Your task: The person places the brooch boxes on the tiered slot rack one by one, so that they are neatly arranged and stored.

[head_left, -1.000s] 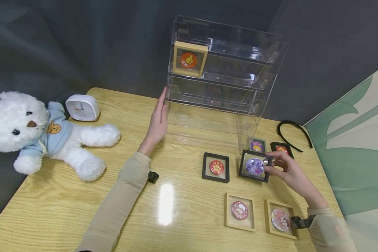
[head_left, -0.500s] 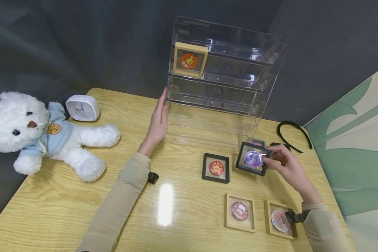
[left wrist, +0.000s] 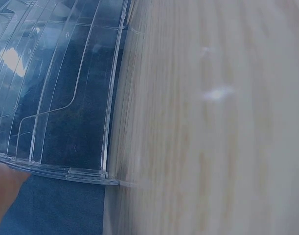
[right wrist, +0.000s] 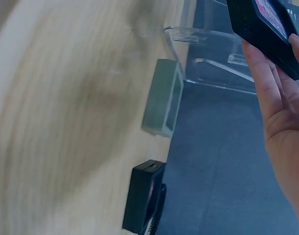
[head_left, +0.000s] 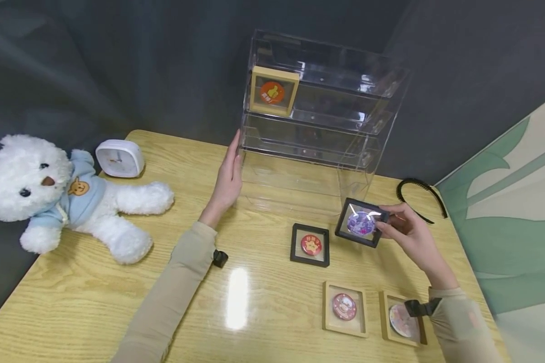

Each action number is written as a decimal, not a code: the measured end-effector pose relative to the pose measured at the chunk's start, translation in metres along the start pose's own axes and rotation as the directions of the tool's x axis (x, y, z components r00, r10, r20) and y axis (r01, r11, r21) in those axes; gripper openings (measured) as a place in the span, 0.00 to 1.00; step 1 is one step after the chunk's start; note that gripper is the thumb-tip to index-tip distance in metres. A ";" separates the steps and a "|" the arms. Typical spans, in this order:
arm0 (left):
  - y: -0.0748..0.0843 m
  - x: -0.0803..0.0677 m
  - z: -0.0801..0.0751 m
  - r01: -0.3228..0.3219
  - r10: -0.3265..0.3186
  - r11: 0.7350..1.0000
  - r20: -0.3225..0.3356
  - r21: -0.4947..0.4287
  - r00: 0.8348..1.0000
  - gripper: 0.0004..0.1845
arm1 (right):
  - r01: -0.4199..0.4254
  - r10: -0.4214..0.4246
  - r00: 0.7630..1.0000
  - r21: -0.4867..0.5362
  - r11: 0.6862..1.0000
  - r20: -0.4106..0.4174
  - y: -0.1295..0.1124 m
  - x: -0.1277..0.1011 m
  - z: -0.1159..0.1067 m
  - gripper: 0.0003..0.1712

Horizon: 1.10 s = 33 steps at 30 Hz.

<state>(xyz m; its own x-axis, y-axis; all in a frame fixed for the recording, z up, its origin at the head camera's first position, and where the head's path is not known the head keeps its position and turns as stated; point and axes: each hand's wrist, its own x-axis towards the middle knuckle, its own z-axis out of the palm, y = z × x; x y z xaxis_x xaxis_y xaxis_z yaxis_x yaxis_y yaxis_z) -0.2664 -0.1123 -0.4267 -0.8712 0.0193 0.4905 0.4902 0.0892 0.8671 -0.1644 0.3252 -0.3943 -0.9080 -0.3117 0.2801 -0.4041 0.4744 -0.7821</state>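
Note:
My right hand (head_left: 411,239) pinches a black display frame (head_left: 361,233) by its right edge. Inside that frame is a purple round badge (head_left: 361,223). It is raised and tilted in front of the lower right of a clear acrylic tiered rack (head_left: 327,128). In the right wrist view, fingertips support the black frame (right wrist: 264,34) from beneath, thumb on its face. My left hand (head_left: 227,184) rests with straight fingers along the rack's left side; only a bit of that hand (left wrist: 6,188) shows in the left wrist view. A wooden frame (head_left: 274,91) with an orange thumbs-up badge stands on the rack's upper left.
On the table lie a black frame (head_left: 310,257) with a red star badge and two wooden frames (head_left: 345,330) (head_left: 386,320). A grey-green frame (right wrist: 161,98) and another black frame (right wrist: 142,196) stand near a black headband (head_left: 398,194). A teddy bear (head_left: 86,201) and clock (head_left: 120,159) are left.
My right hand has moved the black frame with the purple badge up and slightly left, toward the rack, covering the frames behind it. My left hand stays at the rack's side.

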 end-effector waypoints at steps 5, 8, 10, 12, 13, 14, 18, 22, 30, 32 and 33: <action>-0.001 -0.002 -0.001 0.009 -0.009 0.999 0.001 0.036 1.000 0.31 | 0.019 -0.019 1.000 -0.003 1.000 -0.016 -0.005 0.009 0.002 0.22; -0.002 -0.003 -0.001 0.009 -0.009 0.999 0.001 0.048 1.000 0.31 | 0.033 -0.033 0.999 0.005 0.999 -0.020 -0.008 0.014 0.004 0.22; -0.003 -0.004 -0.001 0.008 -0.008 0.999 0.000 0.048 1.000 0.31 | 0.042 -0.042 0.999 0.003 0.999 -0.022 -0.011 0.017 0.004 0.23; -0.003 -0.004 0.000 0.005 -0.005 0.999 0.000 0.045 1.000 0.31 | 0.049 -0.049 0.998 -0.001 0.999 -0.026 -0.014 0.018 0.005 0.23; -0.002 -0.004 0.000 0.003 -0.003 0.999 0.000 0.044 1.000 0.31 | 0.052 -0.052 0.998 -0.001 0.999 -0.031 -0.015 0.019 0.005 0.23; -0.002 -0.004 0.000 0.001 -0.001 0.999 0.000 0.043 1.000 0.31 | 0.054 -0.055 0.998 -0.002 0.999 -0.036 -0.017 0.020 0.005 0.23; 0.000 -0.002 0.000 0.000 0.000 0.999 -0.001 0.045 1.000 0.31 | 0.053 -0.053 0.997 -0.012 0.999 -0.056 -0.022 0.021 0.006 0.23; 0.000 -0.001 0.001 0.011 -0.011 0.999 -0.003 0.036 1.000 0.31 | 0.040 -0.042 0.997 -0.019 0.999 -0.067 -0.025 0.022 0.007 0.23; 0.000 -0.001 0.000 0.014 -0.014 0.999 -0.007 0.051 1.000 0.31 | 0.062 -0.058 0.994 0.036 0.997 -0.088 -0.029 0.028 0.009 0.23; -0.001 -0.001 0.000 0.011 -0.011 0.998 -0.003 0.054 1.000 0.31 | 0.066 -0.059 0.994 0.072 0.995 -0.097 -0.030 0.030 0.009 0.22; 0.000 -0.001 0.000 0.011 -0.011 0.998 -0.001 0.054 1.000 0.31 | 0.068 -0.059 0.993 0.087 0.994 -0.101 -0.030 0.031 0.010 0.22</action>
<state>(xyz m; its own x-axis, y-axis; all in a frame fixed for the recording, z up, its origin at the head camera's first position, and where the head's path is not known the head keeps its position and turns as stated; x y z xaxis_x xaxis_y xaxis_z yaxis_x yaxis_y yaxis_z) -0.2655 -0.1120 -0.4274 -0.8763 0.0176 0.4814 0.4787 0.1434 0.8662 -0.1792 0.2930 -0.3674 -0.8892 -0.2543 0.3804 -0.4535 0.3785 -0.8069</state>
